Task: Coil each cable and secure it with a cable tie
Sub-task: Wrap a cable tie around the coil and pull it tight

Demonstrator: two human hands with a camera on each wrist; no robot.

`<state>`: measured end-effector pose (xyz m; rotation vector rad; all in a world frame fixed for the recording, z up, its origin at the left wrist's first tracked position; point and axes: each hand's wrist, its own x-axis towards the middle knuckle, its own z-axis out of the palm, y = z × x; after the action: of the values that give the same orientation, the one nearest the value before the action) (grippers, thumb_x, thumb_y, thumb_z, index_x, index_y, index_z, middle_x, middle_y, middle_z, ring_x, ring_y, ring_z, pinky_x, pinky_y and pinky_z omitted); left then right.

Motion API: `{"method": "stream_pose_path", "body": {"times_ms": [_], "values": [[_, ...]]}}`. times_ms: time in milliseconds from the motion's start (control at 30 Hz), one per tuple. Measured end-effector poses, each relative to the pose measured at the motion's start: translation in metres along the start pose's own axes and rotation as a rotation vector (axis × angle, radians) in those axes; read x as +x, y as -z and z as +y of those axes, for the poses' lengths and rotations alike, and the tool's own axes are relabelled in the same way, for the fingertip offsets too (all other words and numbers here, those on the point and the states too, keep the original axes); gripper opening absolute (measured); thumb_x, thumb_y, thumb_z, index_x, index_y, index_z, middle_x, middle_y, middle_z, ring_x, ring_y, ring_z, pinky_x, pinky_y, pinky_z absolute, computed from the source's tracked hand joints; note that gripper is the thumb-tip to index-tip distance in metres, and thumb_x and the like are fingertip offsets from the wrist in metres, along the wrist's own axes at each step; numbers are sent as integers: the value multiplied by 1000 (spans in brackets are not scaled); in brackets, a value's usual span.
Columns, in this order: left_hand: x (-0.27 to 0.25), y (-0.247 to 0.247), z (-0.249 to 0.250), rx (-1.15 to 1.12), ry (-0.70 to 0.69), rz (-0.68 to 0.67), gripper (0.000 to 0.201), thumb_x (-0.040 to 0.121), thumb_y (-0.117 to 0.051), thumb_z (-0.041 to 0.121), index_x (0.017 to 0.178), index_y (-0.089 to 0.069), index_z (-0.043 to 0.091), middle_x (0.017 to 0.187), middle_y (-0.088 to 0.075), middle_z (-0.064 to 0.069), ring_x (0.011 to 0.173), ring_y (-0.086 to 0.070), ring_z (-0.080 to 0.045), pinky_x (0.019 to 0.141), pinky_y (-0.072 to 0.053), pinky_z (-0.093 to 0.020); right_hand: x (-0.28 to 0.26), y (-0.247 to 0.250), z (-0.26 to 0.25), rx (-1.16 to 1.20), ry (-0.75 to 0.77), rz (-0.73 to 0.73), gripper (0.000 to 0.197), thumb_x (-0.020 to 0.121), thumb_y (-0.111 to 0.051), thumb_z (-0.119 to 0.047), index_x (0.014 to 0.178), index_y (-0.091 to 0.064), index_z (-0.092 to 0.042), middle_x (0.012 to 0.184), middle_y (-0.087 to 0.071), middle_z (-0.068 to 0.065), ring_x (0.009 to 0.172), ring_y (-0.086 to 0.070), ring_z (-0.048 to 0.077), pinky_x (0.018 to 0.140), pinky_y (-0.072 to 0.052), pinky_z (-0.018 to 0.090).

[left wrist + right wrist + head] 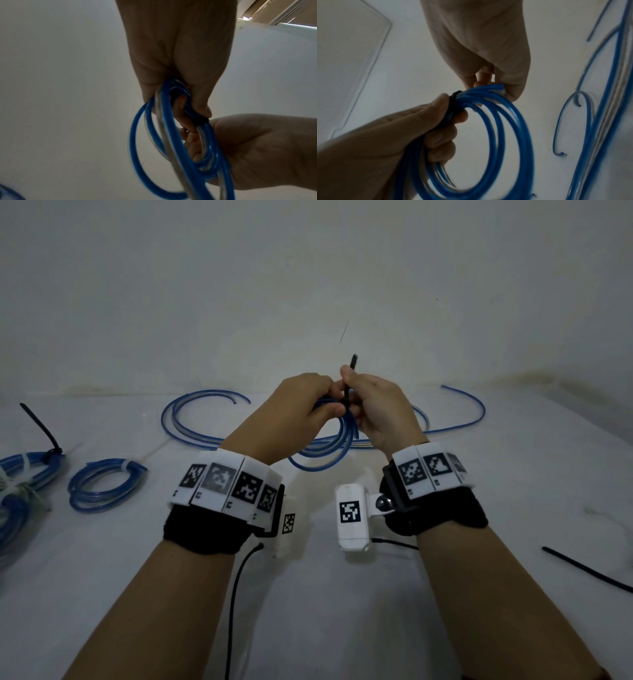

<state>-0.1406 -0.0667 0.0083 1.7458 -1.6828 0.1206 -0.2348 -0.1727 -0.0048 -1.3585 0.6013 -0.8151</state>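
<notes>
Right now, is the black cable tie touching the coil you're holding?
Touching. The right wrist view shows the black cable tie wrapped round the bunched blue coil, beside the left hand; the left wrist view shows the same band.

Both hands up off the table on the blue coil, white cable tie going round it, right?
Not white: the cable tie round the blue coil is black, as the head view shows. The rest holds: left hand and right hand hold it above the table.

White tabletop (308,611) meets a pale, perhaps stained wall (308,268).
</notes>
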Motion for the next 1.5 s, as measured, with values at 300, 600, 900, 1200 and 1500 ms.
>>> {"method": "stream_pose_path", "body": {"times_ms": [300, 600, 900, 1200, 1500], "values": [[-7, 14, -24, 73, 143, 413, 15, 85, -65, 17, 92, -66, 5, 86, -60, -10, 77, -49, -15, 64, -29, -11, -19, -43, -9, -122, 123, -74, 31, 97, -49, -22, 97, -57, 7, 80, -66, 14, 67, -67, 23, 66, -59, 32], [-46, 48, -9, -54, 203, 334, 21, 92, -49, 5, 105, -65, 2, 95, -59, -8, 86, -50, -14, 72, -33, -14, -45, -79, -21, -25, 67, -114, 28, 88, -62, -8, 109, -53, 8, 95, -62, 22, 73, -63, 24, 67, -58, 33], [-103, 107, -48, 153, 292, 283, 19, 90, -59, 24, 106, -69, 22, 112, -64, -1, 110, -53, -19, 93, -40, -29, -71, -129, -13, 14, -21, -301, 11, 92, -51, 4, 98, -57, 11, 74, -62, 20, 55, -62, 18, 58, -57, 25], [-137, 139, -73, 43, 473, 237, 15, 89, -59, 12, 101, -66, 15, 92, -66, 1, 74, -55, -5, 72, -41, -18, -75, -184, 2, 4, -135, -489, 19, 96, -44, 2, 83, -58, 3, 75, -61, 18, 50, -62, 12, 57, -55, 21], [-150, 143, -101, 68, 600, 206, 6, 88, -60, 12, 93, -65, 11, 86, -60, 1, 71, -54, -9, 60, -37, -8, -69, -211, 21, -103, -116, -532, 16, 94, -51, -2, 109, -52, 0, 85, -65, 16, 63, -64, 22, 61, -58, 28]]}}
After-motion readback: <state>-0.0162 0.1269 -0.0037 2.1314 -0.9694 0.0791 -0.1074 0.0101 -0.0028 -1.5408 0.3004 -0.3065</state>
